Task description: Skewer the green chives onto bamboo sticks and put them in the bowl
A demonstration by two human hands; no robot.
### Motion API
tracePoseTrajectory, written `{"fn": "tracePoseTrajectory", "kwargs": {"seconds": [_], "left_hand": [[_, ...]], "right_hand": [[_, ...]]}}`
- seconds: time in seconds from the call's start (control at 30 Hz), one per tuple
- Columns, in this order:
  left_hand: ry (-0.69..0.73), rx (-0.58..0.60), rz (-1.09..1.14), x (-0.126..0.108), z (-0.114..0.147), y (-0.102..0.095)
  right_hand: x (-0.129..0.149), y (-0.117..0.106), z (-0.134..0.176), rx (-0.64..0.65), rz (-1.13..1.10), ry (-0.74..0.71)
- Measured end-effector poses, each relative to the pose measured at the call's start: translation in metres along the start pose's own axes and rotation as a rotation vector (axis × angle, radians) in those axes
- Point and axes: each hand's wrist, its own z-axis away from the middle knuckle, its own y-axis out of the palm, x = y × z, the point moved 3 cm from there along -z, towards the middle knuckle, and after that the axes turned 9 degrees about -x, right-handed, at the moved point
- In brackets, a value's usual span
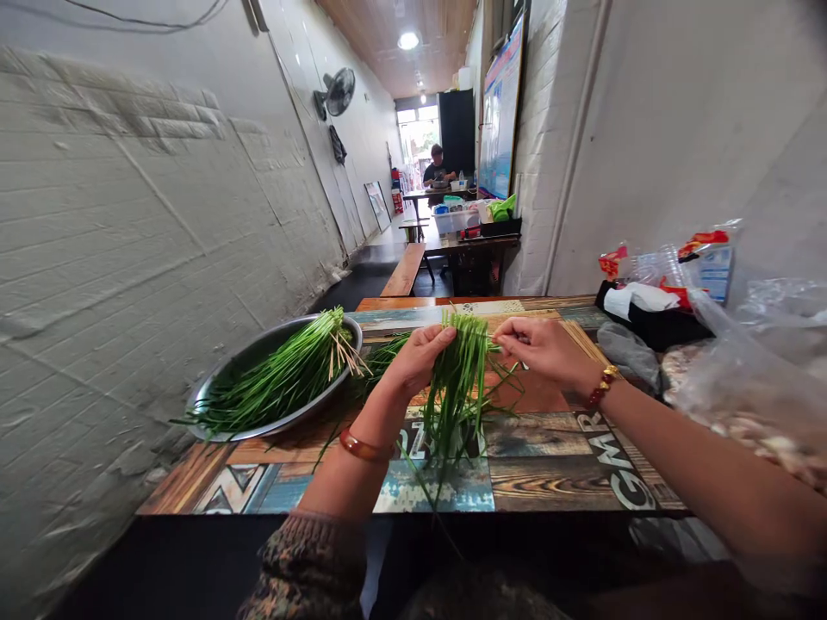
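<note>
My left hand (423,353) is closed round the upper part of a bunch of green chives (458,370), whose long leaves hang down over the table. My right hand (533,344), fingers pinched, is at the right side of the bunch, holding the end of a thin skewer that is mostly hidden. To the left, a metal basin (301,422) holds chives (277,375) with the ends of several skewers (345,351) sticking out. More chives (388,351) lie on the table behind my left hand. Loose wooden skewers (581,340) lie beyond my right wrist.
The patterned wooden table (536,474) spans the front. On its right are plastic bags (762,370) with pale contents and a black item with packaging (652,306). Farther back stand a bench (405,269), a table with a plastic box (456,222), and a seated person (438,168).
</note>
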Motion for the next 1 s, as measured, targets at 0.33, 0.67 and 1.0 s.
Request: {"fn": "tracePoseTrajectory", "kwargs": {"seconds": [0.33, 0.67, 1.0], "left_hand": [[0.039, 0.019, -0.057, 0.001, 0.002, 0.007], [0.016, 0.010, 0.020, 0.001, 0.000, 0.006], [0.178, -0.082, -0.136, -0.007, -0.006, -0.003]], "right_hand": [[0.009, 0.013, -0.014, 0.076, -0.235, 0.111], [0.012, 0.008, -0.011, 0.068, -0.058, 0.068], [0.005, 0.010, 0.015, 0.201, -0.312, 0.306]]}}
